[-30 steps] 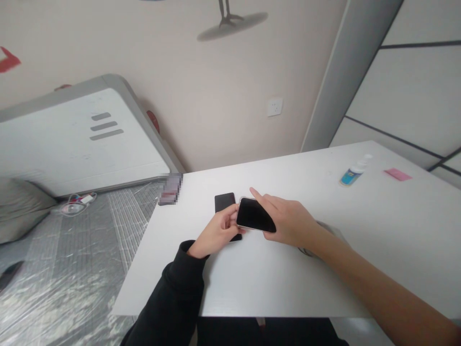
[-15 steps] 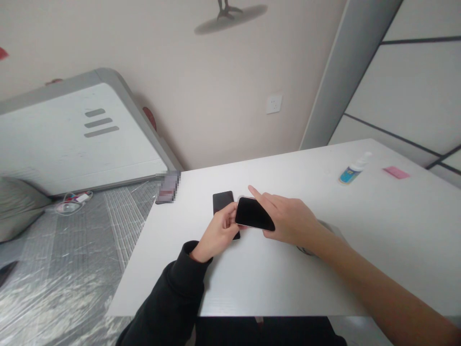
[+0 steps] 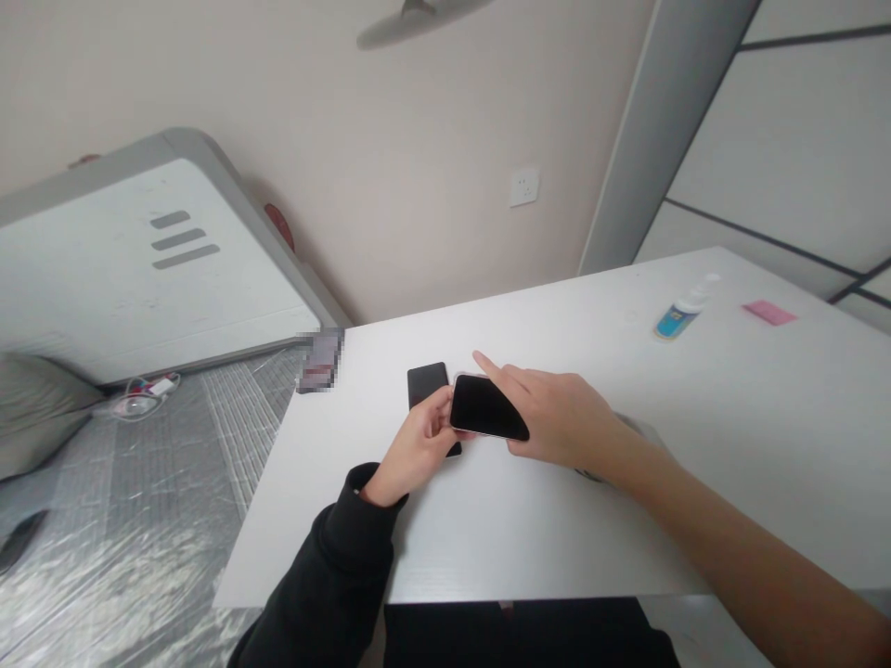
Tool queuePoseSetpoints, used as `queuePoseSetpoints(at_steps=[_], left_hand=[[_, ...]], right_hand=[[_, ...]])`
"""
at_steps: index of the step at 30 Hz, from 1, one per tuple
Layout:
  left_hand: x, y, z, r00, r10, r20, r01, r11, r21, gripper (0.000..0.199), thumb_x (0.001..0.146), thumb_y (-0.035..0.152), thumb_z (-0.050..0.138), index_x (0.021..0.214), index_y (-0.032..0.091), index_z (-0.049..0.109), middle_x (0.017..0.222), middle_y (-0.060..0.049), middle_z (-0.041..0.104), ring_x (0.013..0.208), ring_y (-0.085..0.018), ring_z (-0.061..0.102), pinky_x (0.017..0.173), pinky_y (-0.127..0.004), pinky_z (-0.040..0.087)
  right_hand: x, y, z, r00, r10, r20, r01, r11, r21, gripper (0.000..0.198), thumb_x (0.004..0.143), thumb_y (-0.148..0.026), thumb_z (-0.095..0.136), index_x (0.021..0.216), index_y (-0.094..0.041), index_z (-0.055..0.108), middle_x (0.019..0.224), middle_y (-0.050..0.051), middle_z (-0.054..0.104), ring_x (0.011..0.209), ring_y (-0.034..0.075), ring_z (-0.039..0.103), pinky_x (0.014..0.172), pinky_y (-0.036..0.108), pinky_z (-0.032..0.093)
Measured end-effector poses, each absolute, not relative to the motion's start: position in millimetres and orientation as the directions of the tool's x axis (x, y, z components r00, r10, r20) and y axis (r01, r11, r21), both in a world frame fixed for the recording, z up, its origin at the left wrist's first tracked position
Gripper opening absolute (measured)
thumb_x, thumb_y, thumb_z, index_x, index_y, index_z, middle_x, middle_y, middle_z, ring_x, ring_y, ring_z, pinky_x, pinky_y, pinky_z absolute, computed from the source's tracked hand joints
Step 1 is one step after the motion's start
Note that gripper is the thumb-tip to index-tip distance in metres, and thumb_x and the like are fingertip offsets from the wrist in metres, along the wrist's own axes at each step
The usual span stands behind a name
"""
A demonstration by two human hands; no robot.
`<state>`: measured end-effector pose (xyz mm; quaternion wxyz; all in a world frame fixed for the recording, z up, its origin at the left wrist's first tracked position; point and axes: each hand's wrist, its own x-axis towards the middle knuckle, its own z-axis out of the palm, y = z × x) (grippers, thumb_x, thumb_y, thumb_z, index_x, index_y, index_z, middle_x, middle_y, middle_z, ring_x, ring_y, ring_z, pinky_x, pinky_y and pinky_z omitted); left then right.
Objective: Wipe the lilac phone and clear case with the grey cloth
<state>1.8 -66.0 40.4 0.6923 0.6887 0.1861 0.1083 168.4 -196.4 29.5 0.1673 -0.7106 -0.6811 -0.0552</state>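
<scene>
Above the white table (image 3: 529,538), a smartphone (image 3: 485,408) with a dark screen is held sideways between my two hands. My left hand (image 3: 418,443) is closed on the phone's left end, fingers curled at its edge. Across the right end lies my right hand (image 3: 557,416), gripping it with the index finger stretched out over the top edge. A clear rim, perhaps a case, shows along the phone's upper left corner. Under and behind my left hand lies a second dark phone (image 3: 427,383), flat on the table and partly covered.
A spray bottle (image 3: 678,317) with a blue label and a pink pad (image 3: 768,313) lie at the back right. Something grey (image 3: 640,429) is mostly hidden under my right forearm. A blurred-out item (image 3: 320,360) lies at the table's left corner.
The view has shifted slightly. Both hands keep their hold on the phone, with hardly any movement.
</scene>
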Motion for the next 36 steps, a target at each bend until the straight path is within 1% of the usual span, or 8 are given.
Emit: queuePoseSetpoints(at_steps=[7, 12, 16, 19, 22, 24, 27, 36], left_hand=[[-3.5, -67.2, 48.5, 0.894, 0.424, -0.141, 0.143, 0.028, 0.989, 0.043, 0.077, 0.014, 0.062, 0.119, 0.017, 0.066, 0.097, -0.005, 0.069, 0.090, -0.018, 0.064, 0.079, -0.030, 0.056], [-7.7, -64.1, 50.9, 0.924, 0.361, -0.129, 0.136, 0.005, 0.991, 0.035, 0.087, 0.023, 0.063, 0.121, 0.016, 0.067, 0.101, -0.007, 0.070, 0.089, -0.018, 0.065, 0.083, -0.032, 0.056], [-13.0, -57.0, 45.2, 0.946, 0.301, -0.117, 0.116, 0.021, 0.993, 0.043, 0.090, 0.034, 0.066, 0.130, 0.019, 0.064, 0.108, -0.008, 0.071, 0.095, -0.021, 0.067, 0.089, -0.035, 0.055], [-17.1, -52.4, 42.0, 0.952, 0.275, -0.130, 0.110, 0.086, 0.990, 0.046, 0.094, 0.047, 0.060, 0.130, 0.019, 0.065, 0.110, -0.009, 0.071, 0.096, -0.021, 0.068, 0.089, -0.034, 0.054], [-18.6, -53.0, 45.4, 0.913, 0.384, -0.141, 0.119, 0.079, 0.990, 0.046, 0.097, 0.052, 0.053, 0.124, 0.018, 0.068, 0.098, -0.007, 0.071, 0.083, -0.017, 0.065, 0.074, -0.026, 0.053], [-18.7, -55.3, 51.3, 0.889, 0.435, -0.143, 0.148, 0.024, 0.989, 0.041, 0.096, 0.048, 0.057, 0.121, 0.018, 0.070, 0.095, -0.006, 0.070, 0.077, -0.015, 0.062, 0.068, -0.024, 0.052], [-19.8, -56.7, 59.6, 0.904, 0.394, -0.167, 0.194, -0.030, 0.981, 0.035, 0.095, 0.041, 0.059, 0.116, 0.016, 0.073, 0.091, -0.005, 0.068, 0.074, -0.013, 0.060, 0.069, -0.024, 0.052], [-26.4, -45.9, 53.7, 0.939, 0.260, -0.225, 0.217, 0.060, 0.974, 0.034, 0.088, 0.035, 0.070, 0.115, 0.015, 0.074, 0.097, -0.008, 0.074, 0.077, -0.014, 0.066, 0.072, -0.027, 0.055]], right_hand=[[171.0, -199.0, 32.0, 0.076, 0.950, 0.304, 0.940, 0.034, -0.340, 0.094, 0.072, -0.020, 0.061, 0.160, -0.018, 0.027, 0.137, 0.013, 0.066, 0.107, 0.032, 0.070, 0.072, 0.036, 0.053], [173.3, -200.2, 29.7, 0.083, 0.951, 0.297, 0.855, 0.086, -0.512, 0.087, 0.072, -0.023, 0.063, 0.155, -0.022, 0.038, 0.149, 0.010, 0.057, 0.114, 0.032, 0.069, 0.088, 0.041, 0.055], [174.9, -200.2, 26.1, 0.080, 0.953, 0.293, 0.789, 0.119, -0.603, 0.086, 0.073, -0.027, 0.067, 0.155, -0.024, 0.039, 0.150, 0.010, 0.057, 0.120, 0.034, 0.067, 0.094, 0.042, 0.054], [173.7, -200.1, 25.1, 0.055, 0.948, 0.313, 0.775, 0.157, -0.612, 0.089, 0.073, -0.026, 0.068, 0.156, -0.025, 0.035, 0.152, 0.011, 0.054, 0.129, 0.034, 0.061, 0.100, 0.043, 0.052], [168.1, -200.8, 26.3, -0.023, 0.958, 0.286, 0.783, 0.195, -0.591, 0.092, 0.072, -0.024, 0.068, 0.157, -0.024, 0.032, 0.153, 0.013, 0.053, 0.130, 0.034, 0.060, 0.100, 0.043, 0.051], [163.2, -201.9, 27.5, -0.042, 0.974, 0.221, 0.792, 0.167, -0.587, 0.092, 0.071, -0.024, 0.068, 0.156, -0.024, 0.032, 0.147, 0.014, 0.058, 0.120, 0.034, 0.067, 0.092, 0.041, 0.054], [158.4, -203.9, 28.4, -0.035, 0.990, 0.139, 0.807, 0.110, -0.580, 0.084, 0.071, -0.024, 0.068, 0.150, -0.023, 0.038, 0.141, 0.014, 0.063, 0.108, 0.032, 0.071, 0.080, 0.038, 0.055], [160.5, -207.2, 31.6, -0.090, 0.996, 0.027, 0.853, 0.091, -0.513, 0.074, 0.070, -0.019, 0.064, 0.142, -0.023, 0.049, 0.124, 0.009, 0.073, 0.098, 0.030, 0.072, 0.078, 0.036, 0.051]])
